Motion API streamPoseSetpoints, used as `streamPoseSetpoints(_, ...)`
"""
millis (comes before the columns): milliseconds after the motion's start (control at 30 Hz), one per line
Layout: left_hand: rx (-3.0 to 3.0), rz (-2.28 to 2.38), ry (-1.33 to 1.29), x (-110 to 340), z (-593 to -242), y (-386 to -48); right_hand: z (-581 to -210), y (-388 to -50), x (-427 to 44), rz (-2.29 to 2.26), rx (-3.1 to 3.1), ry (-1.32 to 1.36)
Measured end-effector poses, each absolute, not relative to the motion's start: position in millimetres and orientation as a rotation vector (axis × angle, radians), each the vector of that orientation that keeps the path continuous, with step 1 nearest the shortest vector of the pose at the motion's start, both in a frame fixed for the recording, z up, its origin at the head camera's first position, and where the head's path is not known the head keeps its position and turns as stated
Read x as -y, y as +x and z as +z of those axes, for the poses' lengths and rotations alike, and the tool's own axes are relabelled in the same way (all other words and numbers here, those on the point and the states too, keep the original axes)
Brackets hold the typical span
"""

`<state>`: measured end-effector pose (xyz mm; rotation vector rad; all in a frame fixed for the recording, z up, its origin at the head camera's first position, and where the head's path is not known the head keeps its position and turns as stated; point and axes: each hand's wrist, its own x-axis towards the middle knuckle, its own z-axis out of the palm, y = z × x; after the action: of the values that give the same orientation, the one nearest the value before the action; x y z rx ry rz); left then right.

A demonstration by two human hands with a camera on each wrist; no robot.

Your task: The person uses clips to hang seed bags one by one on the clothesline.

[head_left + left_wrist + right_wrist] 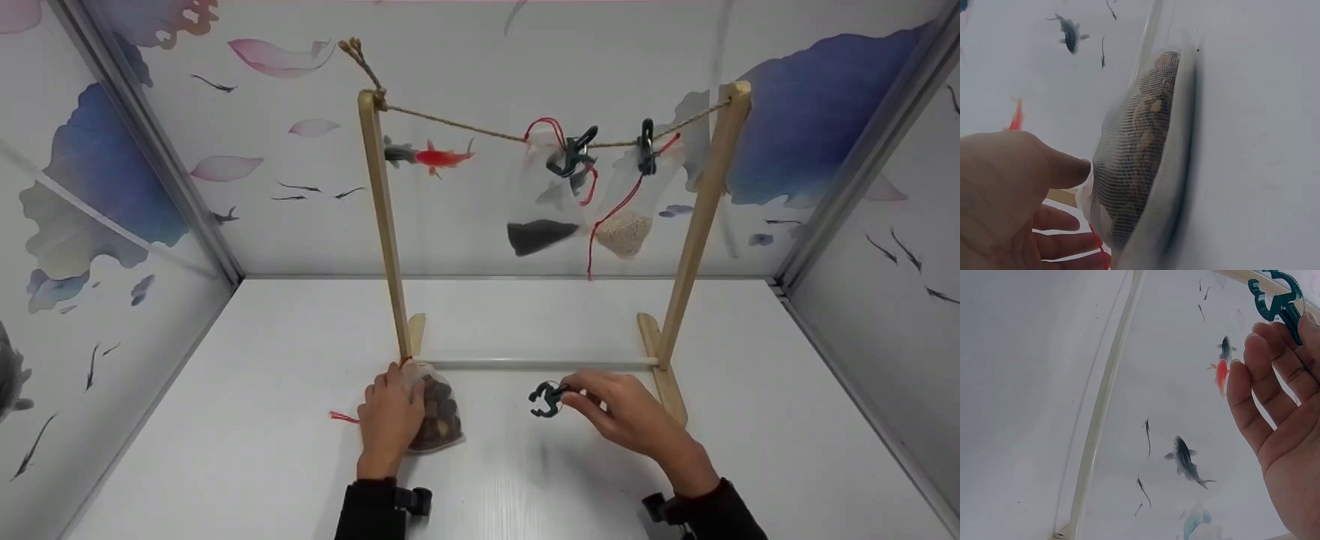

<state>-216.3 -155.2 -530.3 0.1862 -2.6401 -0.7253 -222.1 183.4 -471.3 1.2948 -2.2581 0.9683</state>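
A mesh drawstring bag (440,412) with brown, lumpy contents lies on the table at the foot of the rack's left post. My left hand (391,412) is at its gathered end, over the red cord (343,417). In the left wrist view the thumb (1069,171) meets the side of the bag (1134,152), while the fingers stay loosely extended beside the cord. My right hand (619,411) pinches a dark green plastic clip (547,399) by its handles, above the table. In the right wrist view the clip's (1278,301) curved jaws point away from the fingertips.
A wooden rack (697,225) carries a slack twine line (450,121). From it hang a bag of black grains (540,235) and a bag of pale grains (624,232), each under a dark clip (646,147). A white rod (536,364) joins the posts low down.
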Motion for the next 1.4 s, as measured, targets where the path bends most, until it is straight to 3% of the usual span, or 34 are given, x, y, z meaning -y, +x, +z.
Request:
streamPoseSetpoints(567,2.693,-0.752,0.302,165.4,-532.3,-216.1,-473.0,-222.6,-183.3,0.941,2.299,1.281)
streamPoseSetpoints(1400,2.699,-0.807,0.225,158.2,-530.7,-214.5,-473.0,-222.9,-183.1,0.929,2.282,1.296)
